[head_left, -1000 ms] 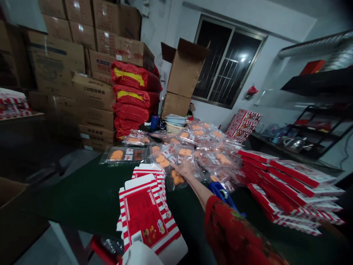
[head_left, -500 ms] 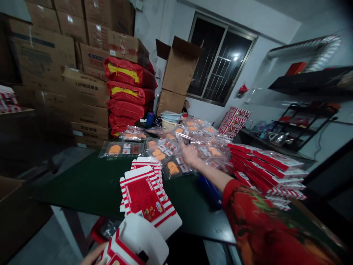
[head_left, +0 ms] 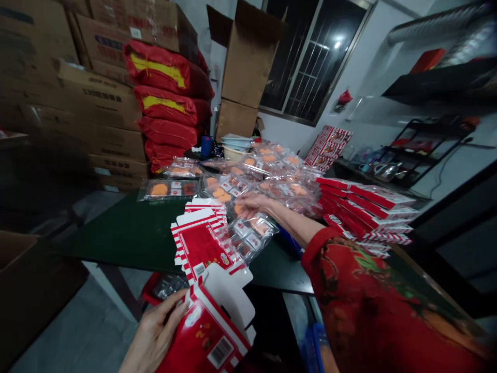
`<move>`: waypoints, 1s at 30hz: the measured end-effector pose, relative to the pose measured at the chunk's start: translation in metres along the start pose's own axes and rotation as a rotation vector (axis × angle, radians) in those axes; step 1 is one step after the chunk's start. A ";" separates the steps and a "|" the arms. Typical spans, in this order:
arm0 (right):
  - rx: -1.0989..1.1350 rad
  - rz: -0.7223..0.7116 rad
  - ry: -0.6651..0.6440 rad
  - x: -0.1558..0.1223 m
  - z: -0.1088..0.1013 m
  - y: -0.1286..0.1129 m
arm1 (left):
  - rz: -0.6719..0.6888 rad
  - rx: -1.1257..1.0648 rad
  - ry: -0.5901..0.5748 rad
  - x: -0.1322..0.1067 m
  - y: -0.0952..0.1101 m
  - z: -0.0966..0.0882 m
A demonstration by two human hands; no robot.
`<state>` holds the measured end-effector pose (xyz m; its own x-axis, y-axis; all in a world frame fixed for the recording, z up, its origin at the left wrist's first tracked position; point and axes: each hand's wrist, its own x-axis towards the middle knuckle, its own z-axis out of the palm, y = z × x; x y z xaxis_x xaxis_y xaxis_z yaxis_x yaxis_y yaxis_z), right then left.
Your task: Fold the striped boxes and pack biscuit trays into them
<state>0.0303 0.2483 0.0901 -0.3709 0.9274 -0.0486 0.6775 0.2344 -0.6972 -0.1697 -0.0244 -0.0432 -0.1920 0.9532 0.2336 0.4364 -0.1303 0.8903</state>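
Observation:
My left hand [head_left: 155,334] grips a red and white striped carton [head_left: 212,331] at the bottom of the view, its white flap standing open. My right hand [head_left: 248,203], in a red patterned sleeve, is closed on a clear plastic packet of orange snacks [head_left: 250,233] and holds it just above the green table [head_left: 132,233]. Right below the packet lies a stack of flat striped cartons [head_left: 200,241]. Behind my right hand spreads a pile of more clear snack packets [head_left: 272,176].
Finished red boxes [head_left: 368,212] are stacked on the table's right side. Brown cardboard boxes [head_left: 97,93] and red sacks [head_left: 163,98] fill the back left. An open carton [head_left: 248,46] stands by the dark window. A brown box [head_left: 27,280] sits low on the left.
My right hand has pulled a snack packet from the pile toward me. My left hand has come up into view with the striped carton. The view has tilted downward.

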 end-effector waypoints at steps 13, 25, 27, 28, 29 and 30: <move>-0.532 -0.289 -0.406 0.032 0.024 0.049 | -0.198 -0.033 -0.084 0.010 0.008 0.004; -0.345 -0.435 -0.085 -0.050 -0.097 0.038 | -0.047 0.182 0.134 0.002 0.036 0.007; -0.153 -0.415 0.130 -0.082 -0.110 0.040 | -0.013 0.180 0.129 0.005 0.043 0.017; -0.086 -0.421 0.210 -0.099 -0.112 0.042 | -0.003 0.168 0.108 0.006 0.046 0.023; -0.066 -0.444 0.259 -0.116 -0.110 0.043 | 0.001 0.149 0.080 0.007 0.049 0.029; -0.090 -0.482 0.286 -0.132 -0.107 0.044 | 0.001 0.122 0.051 0.009 0.052 0.035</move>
<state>0.1769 0.1677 0.1417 -0.4736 0.7484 0.4643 0.5298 0.6632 -0.5286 -0.1182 -0.0134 -0.0090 -0.2342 0.9377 0.2567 0.5396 -0.0943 0.8366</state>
